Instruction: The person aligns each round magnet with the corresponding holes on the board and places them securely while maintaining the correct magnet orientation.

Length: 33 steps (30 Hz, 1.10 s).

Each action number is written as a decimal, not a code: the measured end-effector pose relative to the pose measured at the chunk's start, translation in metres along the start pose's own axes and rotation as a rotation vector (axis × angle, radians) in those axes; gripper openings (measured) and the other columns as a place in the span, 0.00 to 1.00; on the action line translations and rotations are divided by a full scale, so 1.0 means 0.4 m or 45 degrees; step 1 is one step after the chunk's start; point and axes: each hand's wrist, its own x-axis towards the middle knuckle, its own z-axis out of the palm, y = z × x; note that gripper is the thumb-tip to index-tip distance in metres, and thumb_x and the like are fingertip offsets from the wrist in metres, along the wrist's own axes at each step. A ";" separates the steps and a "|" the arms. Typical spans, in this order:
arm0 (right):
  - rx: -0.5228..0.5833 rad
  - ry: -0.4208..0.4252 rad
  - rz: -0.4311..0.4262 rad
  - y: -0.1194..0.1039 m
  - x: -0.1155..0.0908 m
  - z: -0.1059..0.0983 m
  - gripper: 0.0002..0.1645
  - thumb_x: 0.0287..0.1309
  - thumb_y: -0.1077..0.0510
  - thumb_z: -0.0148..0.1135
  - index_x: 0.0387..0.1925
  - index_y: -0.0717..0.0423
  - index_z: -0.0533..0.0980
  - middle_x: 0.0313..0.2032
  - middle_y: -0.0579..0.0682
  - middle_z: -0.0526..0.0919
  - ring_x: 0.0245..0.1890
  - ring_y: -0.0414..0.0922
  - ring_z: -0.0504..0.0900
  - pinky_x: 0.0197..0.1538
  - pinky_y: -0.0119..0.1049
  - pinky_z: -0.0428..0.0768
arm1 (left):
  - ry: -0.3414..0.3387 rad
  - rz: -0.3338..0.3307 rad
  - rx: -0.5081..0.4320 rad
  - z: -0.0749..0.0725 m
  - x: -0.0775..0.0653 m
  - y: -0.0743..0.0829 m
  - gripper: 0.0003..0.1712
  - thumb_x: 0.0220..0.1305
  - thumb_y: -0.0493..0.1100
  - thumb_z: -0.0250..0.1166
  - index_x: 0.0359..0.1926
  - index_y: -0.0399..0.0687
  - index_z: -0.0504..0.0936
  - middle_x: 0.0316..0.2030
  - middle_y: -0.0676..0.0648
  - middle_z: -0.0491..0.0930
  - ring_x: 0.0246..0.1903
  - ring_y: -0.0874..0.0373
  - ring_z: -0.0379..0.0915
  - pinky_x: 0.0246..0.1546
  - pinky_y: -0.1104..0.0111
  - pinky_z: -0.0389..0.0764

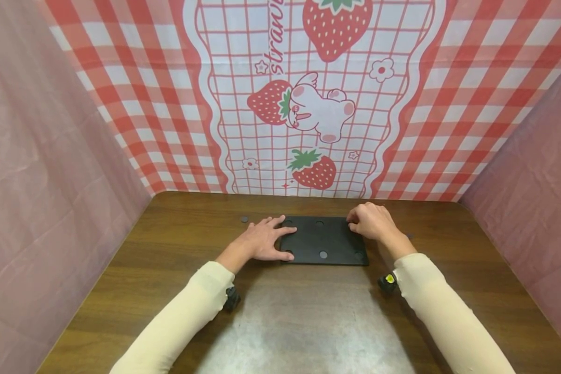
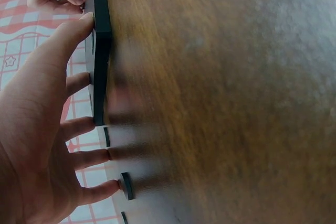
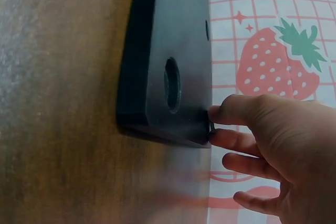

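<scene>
A flat black rectangular board [image 1: 320, 240] with round recesses lies on the table. My left hand [image 1: 262, 241] spreads its fingers over the board's left edge, the thumb and forefingers resting on it. At the far right corner my right hand [image 1: 373, 222] pinches a small dark disc [image 3: 211, 126] between thumb and index finger, mostly hidden by the fingertips. One near recess holds a grey disc [image 1: 323, 255]; the near right recess [image 3: 172, 85] shows bare. In the left wrist view another small disc [image 2: 126, 185] appears at the tip of a left finger.
A loose dark disc [image 1: 244, 219] lies on the wooden table [image 1: 168, 280] left of the board. Another disc [image 1: 409, 236] shows beside the right wrist. Behind stands a strawberry-print cloth [image 1: 308, 130], with pink curtains [image 1: 51, 182] at the sides.
</scene>
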 end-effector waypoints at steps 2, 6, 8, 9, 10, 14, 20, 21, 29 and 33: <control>-0.005 0.001 -0.003 -0.002 0.000 0.001 0.10 0.66 0.56 0.78 0.47 0.53 0.94 0.44 0.54 0.96 0.44 0.53 0.91 0.47 0.59 0.87 | 0.011 0.004 -0.019 0.023 0.022 -0.027 0.54 0.66 0.85 0.66 0.88 0.82 0.63 0.94 0.49 0.48 0.92 0.33 0.47 0.81 0.21 0.57; -0.009 0.012 0.000 -0.003 0.000 0.001 0.10 0.66 0.56 0.78 0.46 0.54 0.94 0.43 0.54 0.97 0.43 0.52 0.91 0.46 0.59 0.87 | 0.023 0.021 0.027 0.066 0.065 -0.076 0.57 0.62 0.92 0.60 0.88 0.89 0.59 0.94 0.51 0.46 0.92 0.35 0.47 0.81 0.21 0.59; -0.011 0.010 0.004 -0.003 -0.001 0.001 0.10 0.67 0.57 0.78 0.46 0.54 0.94 0.43 0.55 0.97 0.43 0.53 0.91 0.46 0.58 0.87 | 0.029 0.034 0.057 0.079 0.078 -0.092 0.59 0.59 0.96 0.56 0.88 0.90 0.58 0.94 0.51 0.46 0.92 0.35 0.47 0.80 0.21 0.60; -0.013 0.009 0.005 -0.003 -0.001 0.001 0.10 0.67 0.57 0.77 0.46 0.54 0.94 0.44 0.55 0.97 0.43 0.53 0.91 0.46 0.58 0.87 | 0.029 0.035 0.067 0.081 0.082 -0.095 0.60 0.58 0.97 0.55 0.88 0.90 0.57 0.94 0.51 0.46 0.92 0.34 0.47 0.79 0.20 0.61; -0.016 0.009 0.004 -0.003 -0.002 0.001 0.09 0.67 0.57 0.77 0.46 0.54 0.94 0.44 0.55 0.97 0.43 0.53 0.92 0.45 0.58 0.87 | 0.026 0.036 0.073 0.083 0.084 -0.098 0.60 0.57 0.98 0.54 0.88 0.90 0.57 0.94 0.51 0.46 0.92 0.34 0.47 0.79 0.21 0.61; -0.033 0.026 -0.012 -0.001 -0.004 0.002 0.08 0.68 0.58 0.77 0.45 0.54 0.95 0.44 0.55 0.97 0.43 0.53 0.92 0.43 0.56 0.88 | 0.020 0.034 0.074 0.083 0.086 -0.098 0.62 0.55 0.99 0.54 0.88 0.90 0.58 0.94 0.52 0.46 0.92 0.35 0.47 0.80 0.20 0.59; -0.049 0.062 -0.043 0.000 -0.006 0.005 0.05 0.68 0.59 0.78 0.42 0.53 0.95 0.44 0.56 0.97 0.44 0.55 0.93 0.40 0.55 0.88 | 0.024 0.021 0.038 0.076 0.077 -0.087 0.57 0.61 0.92 0.61 0.87 0.89 0.60 0.94 0.52 0.46 0.92 0.34 0.46 0.80 0.20 0.58; -0.049 0.064 -0.043 -0.001 -0.005 0.006 0.04 0.68 0.59 0.78 0.41 0.53 0.95 0.44 0.56 0.97 0.44 0.56 0.93 0.40 0.55 0.88 | 0.025 0.018 0.031 0.076 0.077 -0.087 0.56 0.61 0.91 0.62 0.87 0.89 0.60 0.94 0.52 0.46 0.92 0.34 0.46 0.80 0.20 0.58; -0.040 0.061 -0.031 -0.004 -0.006 0.006 0.05 0.69 0.59 0.78 0.43 0.54 0.95 0.45 0.57 0.97 0.45 0.56 0.93 0.43 0.57 0.89 | 0.034 0.027 0.051 0.075 0.074 -0.087 0.58 0.59 0.95 0.58 0.87 0.90 0.58 0.94 0.51 0.46 0.92 0.34 0.47 0.80 0.20 0.59; -0.037 0.059 -0.027 -0.003 -0.007 0.006 0.05 0.69 0.59 0.78 0.43 0.55 0.95 0.45 0.57 0.97 0.45 0.56 0.93 0.43 0.57 0.89 | 0.018 0.009 0.029 0.037 0.033 -0.039 0.54 0.66 0.88 0.62 0.88 0.84 0.61 0.94 0.49 0.48 0.91 0.32 0.47 0.80 0.20 0.58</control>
